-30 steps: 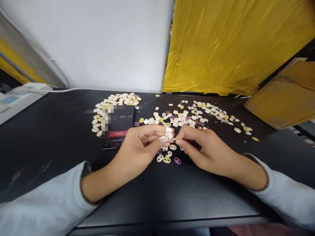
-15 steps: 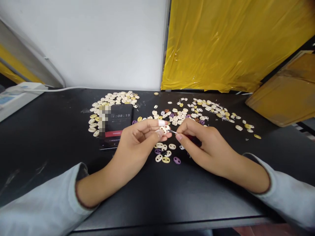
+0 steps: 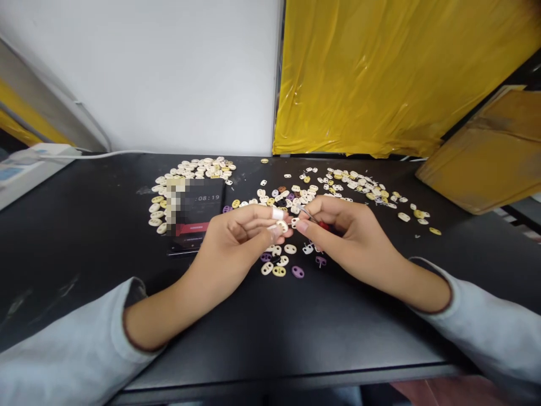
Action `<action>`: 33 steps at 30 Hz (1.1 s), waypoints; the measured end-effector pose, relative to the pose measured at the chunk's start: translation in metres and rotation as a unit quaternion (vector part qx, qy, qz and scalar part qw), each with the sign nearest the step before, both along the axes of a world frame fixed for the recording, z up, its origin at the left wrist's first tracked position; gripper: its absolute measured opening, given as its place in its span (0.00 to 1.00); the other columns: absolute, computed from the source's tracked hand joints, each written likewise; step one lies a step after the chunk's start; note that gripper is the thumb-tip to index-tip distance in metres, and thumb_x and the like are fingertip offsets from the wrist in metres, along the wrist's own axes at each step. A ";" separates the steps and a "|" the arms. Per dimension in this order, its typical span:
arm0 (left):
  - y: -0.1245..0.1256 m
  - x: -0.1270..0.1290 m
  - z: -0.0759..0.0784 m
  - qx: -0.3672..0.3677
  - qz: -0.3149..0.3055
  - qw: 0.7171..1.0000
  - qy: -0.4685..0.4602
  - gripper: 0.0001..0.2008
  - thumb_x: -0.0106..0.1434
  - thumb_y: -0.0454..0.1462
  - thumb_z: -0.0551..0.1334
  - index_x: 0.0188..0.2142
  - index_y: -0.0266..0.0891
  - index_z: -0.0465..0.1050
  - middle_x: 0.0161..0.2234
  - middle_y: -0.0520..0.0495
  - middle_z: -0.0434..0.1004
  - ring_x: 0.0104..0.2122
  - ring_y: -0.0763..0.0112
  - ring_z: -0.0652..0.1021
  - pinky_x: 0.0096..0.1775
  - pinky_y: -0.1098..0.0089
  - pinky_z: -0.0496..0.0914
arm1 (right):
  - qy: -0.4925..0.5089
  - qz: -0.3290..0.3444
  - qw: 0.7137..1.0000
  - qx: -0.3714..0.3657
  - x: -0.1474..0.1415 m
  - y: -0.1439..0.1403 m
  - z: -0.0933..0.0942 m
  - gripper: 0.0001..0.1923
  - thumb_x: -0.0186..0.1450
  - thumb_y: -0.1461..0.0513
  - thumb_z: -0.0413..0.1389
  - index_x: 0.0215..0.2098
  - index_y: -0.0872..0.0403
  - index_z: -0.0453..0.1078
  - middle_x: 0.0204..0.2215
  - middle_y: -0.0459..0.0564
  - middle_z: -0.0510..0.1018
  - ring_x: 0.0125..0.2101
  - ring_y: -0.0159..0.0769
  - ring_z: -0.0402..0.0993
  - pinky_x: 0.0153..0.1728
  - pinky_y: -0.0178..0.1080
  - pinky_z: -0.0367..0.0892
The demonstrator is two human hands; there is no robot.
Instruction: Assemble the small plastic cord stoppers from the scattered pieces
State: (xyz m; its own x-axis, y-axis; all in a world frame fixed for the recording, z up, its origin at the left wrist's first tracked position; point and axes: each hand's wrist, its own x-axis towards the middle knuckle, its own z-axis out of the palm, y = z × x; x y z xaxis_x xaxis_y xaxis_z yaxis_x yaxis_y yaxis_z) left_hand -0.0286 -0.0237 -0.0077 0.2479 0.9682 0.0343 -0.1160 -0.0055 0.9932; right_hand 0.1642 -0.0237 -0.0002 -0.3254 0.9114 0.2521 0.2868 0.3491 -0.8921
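A small cream oval bead (image 3: 282, 226) with two holes sits pinched at the fingertips of the left hand (image 3: 240, 237), above the matte black table (image 3: 84, 225). The right hand (image 3: 342, 231) grips a thin metal pick (image 3: 307, 213) with a red handle, its tip beside the bead. Loose beads (image 3: 284, 265) lie just below; a phone (image 3: 194, 217) lies left, a scattered pile (image 3: 350, 186) behind.

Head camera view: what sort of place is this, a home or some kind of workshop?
Probably a small workshop bench for handwork. A black table is strewn with many small oval pieces, a phone shows a running timer, and yellow plastic sheeting hangs behind.
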 end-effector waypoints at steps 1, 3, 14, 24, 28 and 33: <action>0.001 -0.001 0.000 0.003 0.002 1.000 0.004 0.09 0.56 0.34 0.72 0.38 0.37 0.81 0.36 0.46 0.85 0.37 0.66 0.84 0.44 0.68 0.78 | 0.009 0.003 1.000 -0.011 0.000 0.001 0.000 0.07 0.68 0.62 0.56 0.32 0.55 0.69 0.24 0.43 0.72 0.23 0.26 0.66 0.25 0.31 0.61; 0.003 -0.002 0.000 0.008 0.003 1.000 0.006 0.08 0.57 0.34 0.72 0.38 0.37 0.81 0.36 0.47 0.85 0.38 0.67 0.84 0.45 0.69 0.78 | 0.019 0.002 0.999 -0.028 0.000 0.004 0.000 0.07 0.68 0.62 0.57 0.31 0.56 0.69 0.23 0.41 0.70 0.21 0.25 0.63 0.23 0.31 0.59; 0.012 0.000 -0.001 -0.012 -0.012 1.000 -0.016 0.15 0.54 0.34 0.74 0.40 0.35 0.78 0.31 0.47 0.85 0.33 0.68 0.84 0.41 0.71 0.79 | 0.061 0.002 0.993 -0.105 0.004 0.012 0.000 0.13 0.67 0.59 0.57 0.27 0.56 0.67 0.18 0.38 0.64 0.18 0.23 0.56 0.19 0.31 0.52; 0.012 -0.001 0.000 -0.020 -0.022 0.999 -0.045 0.13 0.54 0.33 0.74 0.38 0.34 0.77 0.30 0.47 0.85 0.31 0.70 0.84 0.37 0.75 0.79 | 0.049 0.001 0.997 -0.066 -0.001 0.006 -0.001 0.08 0.65 0.64 0.59 0.28 0.57 0.71 0.20 0.40 0.69 0.20 0.24 0.59 0.20 0.31 0.53; 0.010 0.002 0.000 -0.012 -0.012 0.998 -0.052 0.14 0.50 0.31 0.76 0.36 0.34 0.77 0.28 0.49 0.84 0.31 0.70 0.84 0.37 0.75 0.79 | 0.076 -0.006 0.995 -0.057 -0.005 0.004 -0.002 0.06 0.64 0.66 0.60 0.28 0.56 0.73 0.22 0.42 0.73 0.22 0.25 0.65 0.24 0.31 0.59; 0.008 0.005 0.003 0.008 0.008 0.999 -0.045 0.14 0.49 0.31 0.76 0.35 0.34 0.78 0.29 0.49 0.84 0.31 0.71 0.83 0.38 0.76 0.78 | 0.081 -0.033 0.995 -0.045 -0.009 0.002 -0.003 0.05 0.64 0.65 0.60 0.29 0.56 0.73 0.23 0.43 0.74 0.24 0.27 0.67 0.26 0.32 0.61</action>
State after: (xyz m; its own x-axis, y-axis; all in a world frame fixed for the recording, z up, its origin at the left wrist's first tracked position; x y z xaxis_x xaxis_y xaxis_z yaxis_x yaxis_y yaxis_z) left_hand -0.0237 -0.0154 -0.0051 0.2285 0.9709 0.0711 -0.2050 -0.0234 0.9785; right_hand 0.1549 -0.0220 -0.0032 -0.2261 0.9504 0.2136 0.1558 0.2517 -0.9552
